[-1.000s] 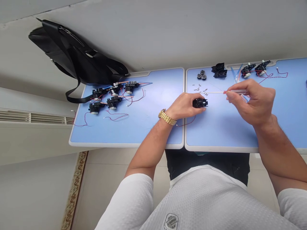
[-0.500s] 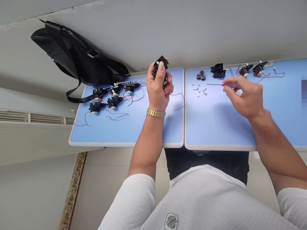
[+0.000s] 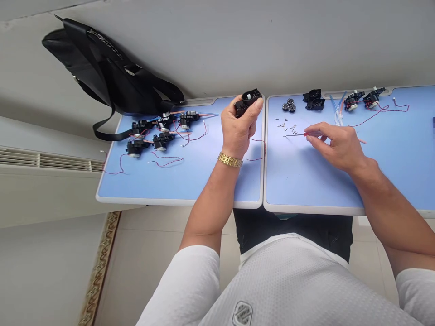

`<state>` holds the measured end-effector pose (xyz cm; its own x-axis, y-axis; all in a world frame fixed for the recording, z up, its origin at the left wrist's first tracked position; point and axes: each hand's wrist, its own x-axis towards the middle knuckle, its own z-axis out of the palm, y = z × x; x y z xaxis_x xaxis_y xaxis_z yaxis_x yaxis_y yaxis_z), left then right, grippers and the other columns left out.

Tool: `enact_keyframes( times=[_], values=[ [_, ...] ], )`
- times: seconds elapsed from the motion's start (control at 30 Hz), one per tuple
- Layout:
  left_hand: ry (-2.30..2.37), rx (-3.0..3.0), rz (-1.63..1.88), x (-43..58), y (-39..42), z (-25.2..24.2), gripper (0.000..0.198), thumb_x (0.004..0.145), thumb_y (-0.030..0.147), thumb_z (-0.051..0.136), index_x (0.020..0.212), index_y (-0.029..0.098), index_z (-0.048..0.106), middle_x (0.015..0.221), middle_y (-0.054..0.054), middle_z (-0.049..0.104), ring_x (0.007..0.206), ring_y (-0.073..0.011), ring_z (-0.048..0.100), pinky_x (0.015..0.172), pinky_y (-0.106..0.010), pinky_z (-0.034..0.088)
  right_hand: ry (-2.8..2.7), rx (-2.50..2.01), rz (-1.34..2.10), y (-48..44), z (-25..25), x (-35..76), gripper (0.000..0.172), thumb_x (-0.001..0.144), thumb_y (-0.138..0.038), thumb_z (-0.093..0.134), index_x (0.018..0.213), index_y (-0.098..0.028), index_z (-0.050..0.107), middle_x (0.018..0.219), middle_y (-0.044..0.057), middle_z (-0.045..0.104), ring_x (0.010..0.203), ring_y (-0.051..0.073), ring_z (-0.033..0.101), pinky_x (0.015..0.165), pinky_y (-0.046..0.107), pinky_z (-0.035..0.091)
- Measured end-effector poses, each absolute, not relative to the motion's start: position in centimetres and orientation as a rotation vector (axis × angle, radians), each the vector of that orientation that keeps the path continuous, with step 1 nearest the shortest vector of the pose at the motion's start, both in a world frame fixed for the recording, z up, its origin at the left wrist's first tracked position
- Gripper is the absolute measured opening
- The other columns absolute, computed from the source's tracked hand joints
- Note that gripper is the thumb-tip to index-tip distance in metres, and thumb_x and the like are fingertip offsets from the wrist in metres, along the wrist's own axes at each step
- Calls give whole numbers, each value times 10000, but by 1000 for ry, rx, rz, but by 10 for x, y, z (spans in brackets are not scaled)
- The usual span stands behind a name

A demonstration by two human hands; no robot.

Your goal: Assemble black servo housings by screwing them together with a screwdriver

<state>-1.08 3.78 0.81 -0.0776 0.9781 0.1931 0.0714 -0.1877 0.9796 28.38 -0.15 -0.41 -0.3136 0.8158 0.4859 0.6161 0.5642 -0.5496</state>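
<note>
Pale grey wall [image 3: 238, 45] along the top of the view, white slatted radiator [image 3: 41, 160] well left of the left hand, beige floor tiles [image 3: 152, 253] below both forearms, and a patterned rug border [image 3: 100, 267] on the tiles' left edge. Under the hands, two blue-topped desks with white rims, side by side: left desk [image 3: 170, 185], right desk [image 3: 306, 194].

Left hand [image 3: 238, 131], raised above the seam between the desks, fingers curled and thumb pressed around a black plastic housing [image 3: 247, 102]; gold link watch [image 3: 230, 160] on that wrist. Right hand [image 3: 335, 147], low over the right desk, thumb and fingertips pinching a slender screwdriver [image 3: 294, 135], its tip right beside a scatter of tiny screws [image 3: 287, 126].

Left of the left hand, a cluster of black motor assemblies [image 3: 149, 142] with trailing red wires [image 3: 166, 160], and beyond them a black bag [image 3: 102, 68] against the desk's far corner. Ahead of the right hand, round metal parts [image 3: 288, 105], empty black housings [image 3: 314, 99], blue and clear tubes [image 3: 338, 108] and two more wired assemblies [image 3: 363, 98].
</note>
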Motion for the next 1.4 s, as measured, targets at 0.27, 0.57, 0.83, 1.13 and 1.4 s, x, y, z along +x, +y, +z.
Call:
enact_keyframes(
  times=[0.27,0.57,0.83,1.13,1.4],
  values=[
    [1183,1443,1416,-12,44,-5,569,896,826,903,1036,291,770,673,46,483,522,-106,454,476,-304,341,-2087,-1176,349,-3,-2,284,187,1047,-265,703,1137,-296,863,991,8,912,799,228,853,760,366,682],
    [1302,1707,1392,-4,42,-13,411,892,611,989,1009,255,820,856,-6,747,771,-156,677,653,-300,553,-1953,-1112,327,-8,12,285,136,1017,-247,760,1085,-322,850,971,-23,911,777,240,860,723,392,704],
    [1328,1791,1119,4,34,-12,263,878,407,935,1016,203,843,877,-14,815,783,-157,716,716,-273,591,-1680,-960,283,-13,28,288,172,1060,-241,750,1135,-366,841,945,-21,871,801,234,850,717,424,698],
    [1084,1853,1067,18,19,-9,333,887,441,936,1124,215,874,1033,-46,886,850,-163,780,773,-283,644,-1604,-742,607,-31,44,280,264,1053,-209,819,1207,-413,886,992,-19,874,846,249,876,751,444,762],
    [958,1894,1092,20,15,-10,330,904,398,918,1172,211,870,1199,-82,908,1004,-195,860,919,-315,703,-1615,-705,662,-34,46,278,339,1030,-167,818,1239,-423,892,998,-31,883,852,233,879,765,407,781]
  ],
)
